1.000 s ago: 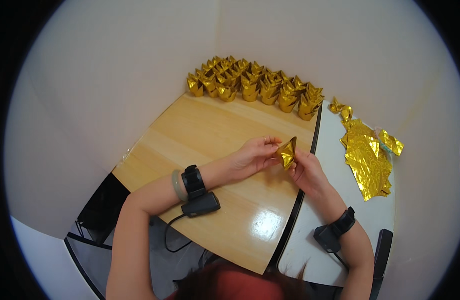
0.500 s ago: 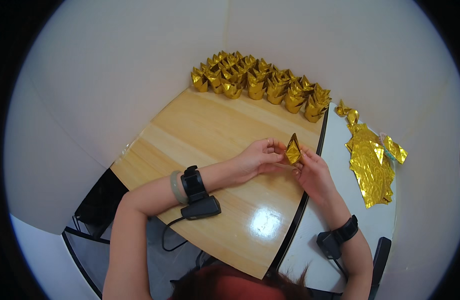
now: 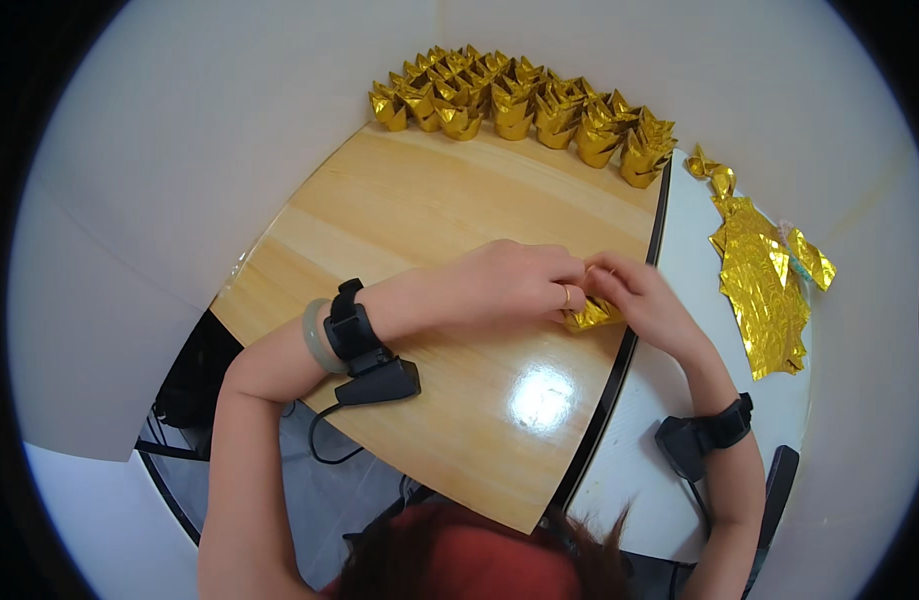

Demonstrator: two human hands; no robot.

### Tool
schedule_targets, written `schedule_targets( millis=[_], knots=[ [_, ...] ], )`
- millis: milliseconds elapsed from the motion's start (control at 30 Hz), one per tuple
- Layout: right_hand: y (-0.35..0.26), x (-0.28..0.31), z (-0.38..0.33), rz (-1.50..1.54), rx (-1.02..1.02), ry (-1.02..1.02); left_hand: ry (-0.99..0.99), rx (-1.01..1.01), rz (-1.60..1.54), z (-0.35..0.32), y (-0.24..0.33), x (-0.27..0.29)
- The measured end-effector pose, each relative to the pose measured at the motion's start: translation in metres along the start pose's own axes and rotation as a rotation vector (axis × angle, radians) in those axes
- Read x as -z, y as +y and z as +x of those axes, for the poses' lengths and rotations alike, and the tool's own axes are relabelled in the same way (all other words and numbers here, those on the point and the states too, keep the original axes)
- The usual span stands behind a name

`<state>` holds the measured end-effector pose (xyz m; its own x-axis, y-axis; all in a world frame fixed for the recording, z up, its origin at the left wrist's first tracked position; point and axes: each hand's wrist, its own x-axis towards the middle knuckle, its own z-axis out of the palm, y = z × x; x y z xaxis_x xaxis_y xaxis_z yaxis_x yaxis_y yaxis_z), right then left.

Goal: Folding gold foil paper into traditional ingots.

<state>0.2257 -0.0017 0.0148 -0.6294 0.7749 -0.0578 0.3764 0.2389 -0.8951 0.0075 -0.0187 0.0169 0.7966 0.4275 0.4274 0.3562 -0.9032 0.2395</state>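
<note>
Between my two hands is a folded gold foil paper piece (image 3: 592,317), partly covered by my fingers, above the right part of the wooden tabletop (image 3: 410,220). My left hand (image 3: 520,283) reaches over it with the back of the hand up, a ring on one finger, fingers closed on the foil. My right hand (image 3: 645,300) grips the other side, its thumb and fingers bent near the left fingertips. How the piece is folded between the fingertips is hidden. Both wrists carry black strapped devices with cables.
Stacks of folded gold paper ingots (image 3: 515,105) stand in rows along the table's far edge against the wall. On the white surface (image 3: 635,440) at right lie a pile of flat gold foil sheets (image 3: 765,290) and a few small folded gold pieces (image 3: 722,183). A black edge strip divides both surfaces.
My left hand has turned over, back up, covering most of the gold paper piece. The piece has tipped from upright to lying lower. The whole view has shifted slightly.
</note>
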Motion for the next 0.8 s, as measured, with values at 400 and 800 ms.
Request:
schedule_targets(
  millis=[400,800],
  knots=[
    [-0.040,0.008,-0.019,-0.776,0.422,0.089,-0.063,0.015,-0.061,-0.005,-0.011,0.004],
    [-0.027,0.009,-0.019,-0.800,0.454,0.142,-0.015,0.148,-0.099,-0.004,-0.009,0.010]
  ],
)
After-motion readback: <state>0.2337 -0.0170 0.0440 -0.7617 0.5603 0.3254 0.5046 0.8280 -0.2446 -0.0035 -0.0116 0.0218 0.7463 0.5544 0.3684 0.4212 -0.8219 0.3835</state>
